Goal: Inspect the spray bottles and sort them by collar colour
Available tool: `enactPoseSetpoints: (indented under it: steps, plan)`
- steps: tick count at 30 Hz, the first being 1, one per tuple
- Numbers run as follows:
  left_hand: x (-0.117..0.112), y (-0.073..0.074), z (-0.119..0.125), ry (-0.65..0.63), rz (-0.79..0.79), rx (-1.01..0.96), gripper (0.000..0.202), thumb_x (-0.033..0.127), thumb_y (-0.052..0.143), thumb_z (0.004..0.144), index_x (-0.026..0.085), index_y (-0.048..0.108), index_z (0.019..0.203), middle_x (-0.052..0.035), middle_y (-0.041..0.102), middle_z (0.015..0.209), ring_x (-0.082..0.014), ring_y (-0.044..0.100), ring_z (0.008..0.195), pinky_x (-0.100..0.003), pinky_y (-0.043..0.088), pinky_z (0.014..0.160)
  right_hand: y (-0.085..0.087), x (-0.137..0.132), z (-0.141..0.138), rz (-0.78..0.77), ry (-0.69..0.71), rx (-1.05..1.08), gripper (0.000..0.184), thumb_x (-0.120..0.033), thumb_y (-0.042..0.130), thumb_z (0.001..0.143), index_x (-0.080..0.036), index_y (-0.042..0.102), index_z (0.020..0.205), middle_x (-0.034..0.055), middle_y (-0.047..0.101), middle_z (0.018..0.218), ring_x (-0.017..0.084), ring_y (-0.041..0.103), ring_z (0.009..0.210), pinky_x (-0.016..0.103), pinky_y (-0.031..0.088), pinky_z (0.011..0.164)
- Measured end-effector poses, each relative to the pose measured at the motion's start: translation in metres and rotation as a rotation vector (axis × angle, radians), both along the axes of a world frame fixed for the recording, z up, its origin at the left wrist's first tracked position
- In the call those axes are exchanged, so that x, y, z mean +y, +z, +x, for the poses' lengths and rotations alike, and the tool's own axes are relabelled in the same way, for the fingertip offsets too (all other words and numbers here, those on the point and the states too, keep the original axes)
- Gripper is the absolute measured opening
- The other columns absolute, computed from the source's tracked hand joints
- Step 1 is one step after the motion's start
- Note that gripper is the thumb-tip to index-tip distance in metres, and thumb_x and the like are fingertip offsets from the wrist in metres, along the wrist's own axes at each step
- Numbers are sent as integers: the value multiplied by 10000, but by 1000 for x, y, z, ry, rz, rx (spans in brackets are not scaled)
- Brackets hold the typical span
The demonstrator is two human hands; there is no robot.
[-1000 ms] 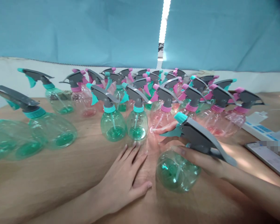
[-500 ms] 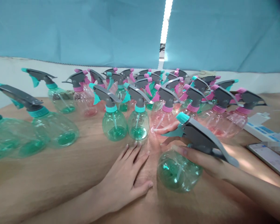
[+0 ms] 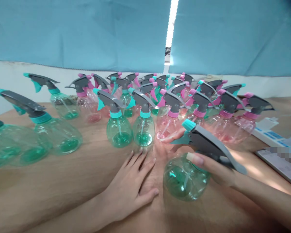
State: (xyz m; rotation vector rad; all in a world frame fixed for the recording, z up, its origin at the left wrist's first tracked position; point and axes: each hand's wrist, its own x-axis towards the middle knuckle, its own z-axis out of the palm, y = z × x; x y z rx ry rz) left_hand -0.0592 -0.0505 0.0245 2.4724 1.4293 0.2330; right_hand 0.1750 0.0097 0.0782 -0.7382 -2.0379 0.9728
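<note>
Right hand [image 3: 217, 169] grips green bottle [image 3: 184, 183] leaning right, nozzle [image 3: 188, 125] leftward; left hand [image 3: 128, 190] lies spread.

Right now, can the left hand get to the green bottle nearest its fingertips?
Probably yes: the left hand rests spread on the table, holding nothing, just short of that green bottle, and nothing seems to stand between them.

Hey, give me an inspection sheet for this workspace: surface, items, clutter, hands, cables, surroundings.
Surface: brown table, patches of light at right.
Items: green bottles and pink bottles, crowded together, all with spray tops.
Clutter: phone at right; white-and-blue object beyond it, unclear what.
Hands: left hand palm down on the table; right hand grips a tilted green spray bottle near its neck.
Cables: nothing seen for certain.
Surroundings: blue sheet, white wall.
</note>
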Motion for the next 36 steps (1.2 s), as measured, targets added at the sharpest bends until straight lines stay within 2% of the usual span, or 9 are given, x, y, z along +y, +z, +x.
enactPoseSetpoints:
  steps: [4,7,10,14,19,21,24,31,36]
  plan:
    - [1,-1,-1,-4,9,-24,693,500,559,896,231,310,1484,-103,279,1546,-351,242,1399,-562,185,1118,3,2,-1,-12,27,9,313,-560,530,851,-298,697,888,26,716,835,253,684,924,396,561,809]
    - [1,-1,-1,-3,16,-5,693,493,560,896,223,310,1484,-108,279,1545,-340,247,1399,-547,183,1124,4,4,-3,-17,94,28,262,-506,553,860,-283,683,819,18,701,780,234,688,879,387,559,803]
    - [1,-3,-2,-4,29,-10,674,500,554,897,233,331,1475,-107,290,1540,-342,252,1397,-551,195,1118,5,1,-5,-39,88,43,179,-409,559,888,-281,680,926,-10,650,646,209,693,785,351,566,729]
    - [0,-6,-3,-1,59,-33,656,521,544,902,226,364,1460,-113,312,1530,-350,271,1389,-549,210,1112,8,-5,-5,-48,-12,37,266,-332,562,897,-287,626,1151,-5,697,758,183,689,716,344,564,748]
    - [0,-7,-3,-1,55,2,650,527,534,904,203,387,1448,-127,310,1528,-354,261,1392,-551,226,1106,11,-8,-7,-107,-23,-21,281,-320,564,887,-289,634,1157,-6,679,684,169,633,532,351,580,634]
    - [0,-7,-3,3,60,-11,646,523,532,908,215,378,1454,-120,311,1529,-352,269,1389,-547,234,1104,10,-8,-9,-96,-32,-8,280,-292,558,883,-282,638,1151,5,686,704,190,676,625,336,587,623]
    - [0,-9,-4,3,75,-34,643,514,529,913,240,350,1467,-101,309,1533,-341,281,1386,-530,246,1104,6,-7,-12,-57,-16,33,315,-242,552,875,-285,618,1180,12,711,776,203,710,824,327,592,741]
    - [0,-12,-6,1,97,-25,643,515,518,920,248,333,1475,-90,290,1543,-343,281,1386,-533,242,1107,7,-6,-14,-34,11,41,356,-234,541,859,-299,577,1208,19,726,926,188,712,778,344,589,780]
    - [1,-12,-4,-7,104,-12,628,514,495,934,239,332,1474,-93,299,1538,-337,277,1388,-534,249,1103,10,-11,-6,-76,-14,-25,200,-192,499,852,-263,639,976,-4,658,737,149,630,589,254,539,532]
